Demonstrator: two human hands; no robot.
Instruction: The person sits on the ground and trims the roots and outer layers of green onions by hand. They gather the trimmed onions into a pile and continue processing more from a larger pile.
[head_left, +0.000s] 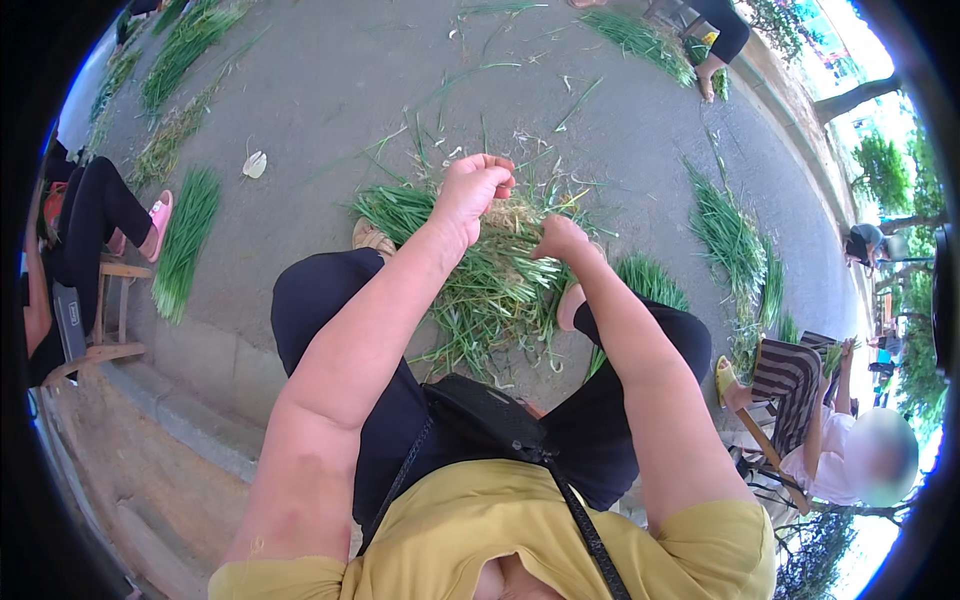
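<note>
A loose heap of long, thin green stalks (487,290), like chives or scallions, lies on the pavement between my feet, with pale straw-like dry leaves mixed in at its far side. Over the far part of the heap, my left hand (474,192) is raised with its fingers curled in a pinch; anything held there is too small to make out. My right hand (562,239) is low at the heap's right side, thumb and fingers closed toward the stalks. What it grips cannot be made out. A neater green bunch (395,211) sits at the heap's left edge.
More green bundles lie at left (187,240), beside my right leg (648,280) and farther right (725,235). Seated people are on both sides, one in striped trousers (790,370). A black bag (485,415) rests on my lap. A kerb (190,420) runs at lower left.
</note>
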